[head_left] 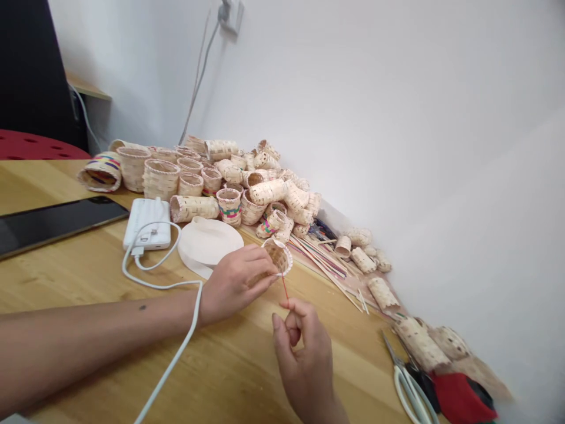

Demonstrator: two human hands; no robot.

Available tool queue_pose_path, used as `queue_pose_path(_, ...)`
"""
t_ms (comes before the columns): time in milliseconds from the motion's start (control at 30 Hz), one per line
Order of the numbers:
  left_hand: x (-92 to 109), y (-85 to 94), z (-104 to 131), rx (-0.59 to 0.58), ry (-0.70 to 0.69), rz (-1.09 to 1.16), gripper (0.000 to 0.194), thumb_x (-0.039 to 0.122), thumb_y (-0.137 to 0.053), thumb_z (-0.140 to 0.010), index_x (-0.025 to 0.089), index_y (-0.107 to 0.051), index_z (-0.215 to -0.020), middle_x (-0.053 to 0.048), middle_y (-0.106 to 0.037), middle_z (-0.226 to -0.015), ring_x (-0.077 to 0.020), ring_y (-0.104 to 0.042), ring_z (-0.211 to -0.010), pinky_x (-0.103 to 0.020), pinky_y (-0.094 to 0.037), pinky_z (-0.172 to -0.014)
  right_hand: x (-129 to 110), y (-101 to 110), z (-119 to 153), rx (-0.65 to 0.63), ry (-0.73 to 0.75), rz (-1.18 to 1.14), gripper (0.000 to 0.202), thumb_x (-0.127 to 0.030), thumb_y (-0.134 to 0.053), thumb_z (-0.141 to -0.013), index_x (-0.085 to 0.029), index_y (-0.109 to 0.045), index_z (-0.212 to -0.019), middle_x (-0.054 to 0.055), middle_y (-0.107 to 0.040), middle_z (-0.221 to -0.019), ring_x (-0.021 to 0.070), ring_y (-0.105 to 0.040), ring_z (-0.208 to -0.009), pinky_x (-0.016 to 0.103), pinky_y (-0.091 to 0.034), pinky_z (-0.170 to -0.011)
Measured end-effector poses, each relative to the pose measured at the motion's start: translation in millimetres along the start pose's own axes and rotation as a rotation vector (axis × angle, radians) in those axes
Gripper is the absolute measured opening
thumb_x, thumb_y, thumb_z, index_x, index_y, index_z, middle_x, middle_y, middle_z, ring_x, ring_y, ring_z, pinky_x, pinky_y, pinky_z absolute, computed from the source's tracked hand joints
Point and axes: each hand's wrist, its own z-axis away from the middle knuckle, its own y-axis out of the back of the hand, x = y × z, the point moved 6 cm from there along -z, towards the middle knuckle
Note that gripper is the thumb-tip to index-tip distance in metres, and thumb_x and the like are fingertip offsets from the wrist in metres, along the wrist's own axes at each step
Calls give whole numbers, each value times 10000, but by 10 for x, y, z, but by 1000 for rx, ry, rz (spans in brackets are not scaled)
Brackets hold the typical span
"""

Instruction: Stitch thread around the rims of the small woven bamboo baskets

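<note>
Small Basket Being Held as Red Thread Is Being Drawn Straight

With the small woven basket (278, 258) being taken as the clock's centre and 12 o'clock as the top of the view, it is being held just above the wooden table (212, 365) or against it; which of the two cannot be told. Its mouth is being turned toward the viewer, and its rim is being edged by a pale band. The basket is being gripped by the left hand (241, 278), at 8 o'clock, with the fingers being pressed to the rim. At 5 o'clock, red thread (285, 288) leading from the rim is being held by the curled fingers of the right hand (305, 344); the exact pinch is being hidden.

Between 9 and 10 o'clock, space is being taken up by a flat roll of pale tape (212, 241) and, farther out, a white power bank (148, 224), whose white cable (176, 347) is being draped across the left wrist. From 10 to 1 o'clock, the table is being covered by a heap of woven baskets (267, 191). Thin strips (324, 265) are being spread toward 3 o'clock; scissors (410, 386) are being kept between 4 and 5 o'clock.
</note>
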Motion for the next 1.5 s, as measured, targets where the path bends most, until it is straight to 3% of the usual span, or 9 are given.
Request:
queue_pose_path(100,-55,59,-29,64,19,1,167,226,-532,-907,161,-637,-794,-44,-637,-785,-163,-539,-780,-283,-437,-726,60,27,-15,29,-56,-9,254,-195,-500,-890,-173,-523,-1142,-81,-401,-573,108,-439,-471,215,-396,-497)
queue_pose_path(233,-95,120,-52,117,31,6,166,232,-535,-904,161,-633,-789,-44,-634,-781,-165,-545,-786,-290,-437,-744,205,23,-28,39,-258,-113,368,-283,-501,-903,-135,-521,-1239,-92,-337,-554,98,-403,-432,203,-374,-456)
queue_pose_path(367,-61,111,-46,99,-2,20,152,196,-531,-896,160,-639,-795,-46,-636,-783,-168,-544,-788,-293,-437,-743,401,-16,-12,4,-446,-155,304,-386,-542,-867,-153,-675,-1010,-82,-280,-520,98,-355,-418,205,-287,-410)
queue_pose_path(467,-49,97,-33,91,-12,25,141,184,-540,-890,157,-639,-794,-44,-632,-777,-168,-544,-782,-289,-439,-732,473,-50,5,-23,-480,-156,261,-395,-567,-844,-173,-684,-771,-81,-254,-489,92,-311,-401,210,-240,-396)
queue_pose_path(567,-66,94,-28,96,4,21,117,185,-546,-890,156,-654,-857,-50,-637,-799,-171,-553,-800,-290,-448,-734,359,-54,-6,-21,-332,-112,202,-326,-562,-862,-191,-664,-751,-75,-349,-470,95,-355,-401,215,-262,-407)
queue_pose_path(700,-72,93,-29,92,-8,22,139,193,-543,-901,155,-675,-920,-60,-645,-823,-169,-561,-802,-288,-458,-726,4,-49,-12,-20,55,-61,117,-173,-541,-874,-200,-642,-820,-37,-580,-582,103,-475,-472,237,-344,-500)
queue_pose_path(800,-66,98,-29,98,-20,25,141,187,-551,-899,143,-684,-911,-61,-644,-816,-168,-560,-791,-282,-456,-715,-143,-67,4,-57,194,-92,119,-109,-533,-865,-193,-608,-825,-28,-625,-621,106,-516,-518,254,-362,-556)
queue_pose_path(1200,-121,72,-28,96,2,38,135,166,-561,-889,136,-688,-923,-54,-642,-820,-170,-559,-795,-282,-441,-725,-242,-158,73,-215,295,-229,120,-102,-507,-872,-195,-559,-817,-37,-635,-643,96,-529,-564,270,-326,-589)
queue_pose_path(1500,-139,52,-10,64,23,0,239,177,-535,-907,174,-631,-1125,-47,-631,-900,-172,-553,-843,-287,-437,-763,-251,-186,96,-245,275,-220,111,-126,-505,-889,-201,-563,-832,-43,-646,-646,98,-549,-561,275,-328,-595)
